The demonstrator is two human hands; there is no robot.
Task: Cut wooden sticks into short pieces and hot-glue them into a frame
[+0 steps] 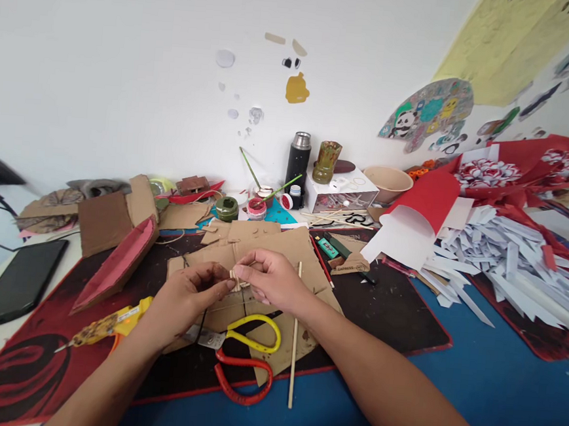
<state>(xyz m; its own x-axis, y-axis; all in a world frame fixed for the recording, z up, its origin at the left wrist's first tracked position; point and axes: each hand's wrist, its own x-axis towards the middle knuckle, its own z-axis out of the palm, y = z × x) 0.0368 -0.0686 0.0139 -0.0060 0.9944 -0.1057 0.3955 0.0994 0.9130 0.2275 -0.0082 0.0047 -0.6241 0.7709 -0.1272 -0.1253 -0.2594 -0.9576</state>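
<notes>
My left hand (184, 300) and my right hand (272, 283) meet over the middle of the desk, fingertips pinched. Between them is a small tan piece (235, 280), mostly covered by the fingers, perhaps cardboard or wood. Flat sheets of cardboard (282, 242) lie underneath. Close below my hands rest scissors with one yellow and one red handle (254, 333), their blades partly behind my left hand. A thin wooden stick (293, 358) lies beside my right wrist. Near my left forearm is a yellow hot glue gun (108, 324), partly hidden by the arm.
A pink-lined cardboard boat shape (117, 265) and a black phone (17, 284) lie at left. Open paint jars (227, 208), a black flask (298, 158) and a white box (343, 190) stand at the back. White paper strips (488, 249) are heaped at right.
</notes>
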